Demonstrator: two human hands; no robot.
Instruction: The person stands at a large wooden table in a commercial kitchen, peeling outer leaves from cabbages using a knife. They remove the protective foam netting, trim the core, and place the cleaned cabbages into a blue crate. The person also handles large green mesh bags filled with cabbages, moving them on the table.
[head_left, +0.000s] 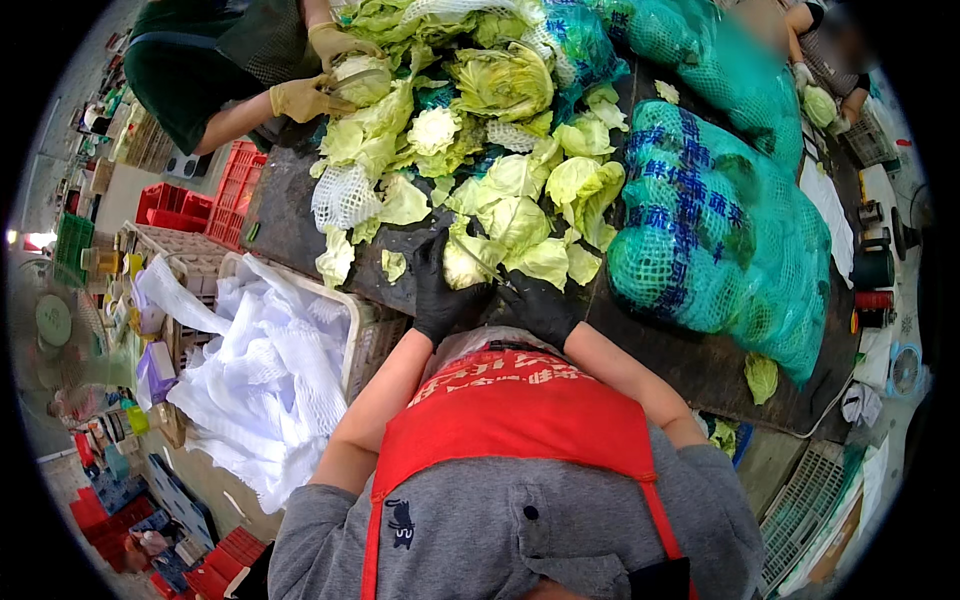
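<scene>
My left hand (438, 291), in a black glove, grips the side of a pale green cabbage (463, 270) at the near side of the dark table. In my right hand (546, 309), also gloved in black, is a knife (480, 259). Its thin blade lies across the cabbage, pointing up and left. I cannot tell how deep the edge sits. Just beyond the hands rests a leafy cabbage (514, 223) among loose outer leaves (541, 262). A small torn leaf (393, 265) lies left of my left hand.
Green mesh sacks of cabbages (720, 225) stand on the right. At lower left, a crate (352, 315) holds white foam netting (262, 382). Across the table at upper left, a co-worker's gloved hands (304, 97) hold a cabbage and a knife. Another person (825, 90) works at upper right.
</scene>
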